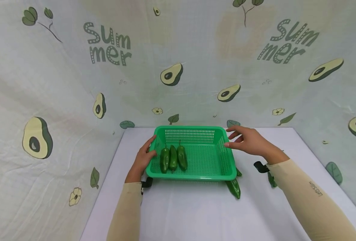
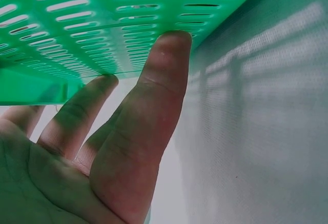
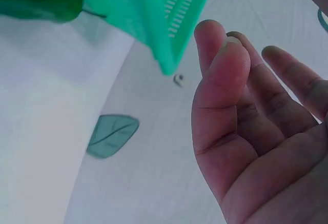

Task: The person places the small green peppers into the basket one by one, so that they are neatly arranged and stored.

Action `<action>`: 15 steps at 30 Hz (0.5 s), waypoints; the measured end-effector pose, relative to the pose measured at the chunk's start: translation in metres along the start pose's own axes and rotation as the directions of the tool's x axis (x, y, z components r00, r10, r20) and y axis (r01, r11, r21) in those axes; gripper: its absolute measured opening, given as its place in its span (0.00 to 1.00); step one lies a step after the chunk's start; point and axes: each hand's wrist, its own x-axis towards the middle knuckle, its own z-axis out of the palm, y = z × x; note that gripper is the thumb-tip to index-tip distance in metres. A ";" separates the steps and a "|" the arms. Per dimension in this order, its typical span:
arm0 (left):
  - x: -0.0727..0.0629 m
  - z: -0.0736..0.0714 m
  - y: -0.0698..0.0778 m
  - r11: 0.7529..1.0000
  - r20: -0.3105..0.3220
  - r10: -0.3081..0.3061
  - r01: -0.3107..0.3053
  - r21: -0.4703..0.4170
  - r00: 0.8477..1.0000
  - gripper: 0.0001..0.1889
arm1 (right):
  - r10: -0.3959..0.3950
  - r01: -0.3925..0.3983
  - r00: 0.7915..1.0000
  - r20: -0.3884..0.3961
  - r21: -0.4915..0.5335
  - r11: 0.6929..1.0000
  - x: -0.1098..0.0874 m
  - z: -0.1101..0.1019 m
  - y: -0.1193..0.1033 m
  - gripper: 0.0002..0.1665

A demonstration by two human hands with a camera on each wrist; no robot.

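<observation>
A green plastic basket (image 1: 202, 178) with slotted walls has three green chili peppers (image 1: 173, 159) lying side by side in its left half. My left hand (image 1: 142, 160) holds the basket's left side, its thumb by the rim; in the left wrist view the thumb (image 2: 164, 80) meets the slotted plastic. At the right rim, my right hand (image 1: 247, 140) has loosely bent fingers and nothing in its grasp. The right wrist view shows that hand's thumb (image 3: 223, 85) apart from the basket corner (image 3: 166, 55). Another chili pepper (image 1: 234, 189) pokes out from beneath the right front corner.
Beside that corner the tip of one more pepper (image 1: 239, 172) shows. Farther right, a green pepper (image 1: 272, 180) is partly covered by the right forearm. The white table (image 1: 190, 214) backs onto a hanging cloth (image 1: 196, 40) printed with avocados and leaves.
</observation>
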 end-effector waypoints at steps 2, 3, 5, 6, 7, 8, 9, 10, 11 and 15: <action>-0.001 -0.001 0.000 1.000 0.002 -0.003 0.003 0.002 1.000 0.46 | 0.019 -0.019 1.000 -0.022 -0.013 1.000 -0.008 -0.001 0.008 0.42; -0.001 -0.001 0.000 1.000 0.006 -0.004 0.004 0.002 1.000 0.46 | 0.030 -0.030 0.999 -0.029 -0.020 0.999 -0.012 -0.001 0.012 0.42; -0.002 -0.002 -0.001 1.000 0.004 0.001 -0.001 0.002 1.000 0.46 | 0.047 -0.048 0.998 -0.038 -0.020 0.999 -0.018 0.001 0.019 0.40; -0.002 -0.003 -0.001 1.000 -0.001 0.003 -0.003 0.004 1.000 0.46 | 0.053 -0.054 0.998 -0.037 -0.015 0.998 -0.021 0.002 0.023 0.39; -0.003 -0.003 -0.001 1.000 -0.006 0.007 -0.007 0.008 1.000 0.46 | 0.057 -0.058 0.998 -0.030 -0.006 0.998 -0.023 0.004 0.027 0.39; -0.003 -0.004 -0.002 1.000 -0.013 0.006 -0.005 0.008 1.000 0.46 | 0.061 -0.061 0.998 -0.021 0.006 0.998 -0.025 0.006 0.032 0.38; -0.004 -0.004 -0.002 1.000 -0.017 0.004 -0.004 0.007 1.000 0.45 | 0.068 -0.068 0.998 -0.010 0.025 0.997 -0.026 0.008 0.036 0.37; -0.004 -0.005 -0.003 1.000 -0.017 0.003 -0.002 0.005 1.000 0.45 | 0.072 -0.072 0.997 0.000 0.042 0.996 -0.028 0.010 0.041 0.37; -0.004 -0.005 -0.004 1.000 -0.015 0.001 -0.001 0.003 1.000 0.45 | 0.075 -0.076 0.997 0.008 0.057 0.996 -0.030 0.011 0.046 0.35; -0.003 -0.004 -0.003 1.000 0.016 0.010 -0.010 -0.022 1.000 0.45 | 0.088 -0.089 0.996 0.016 0.104 0.991 -0.037 0.015 0.062 0.32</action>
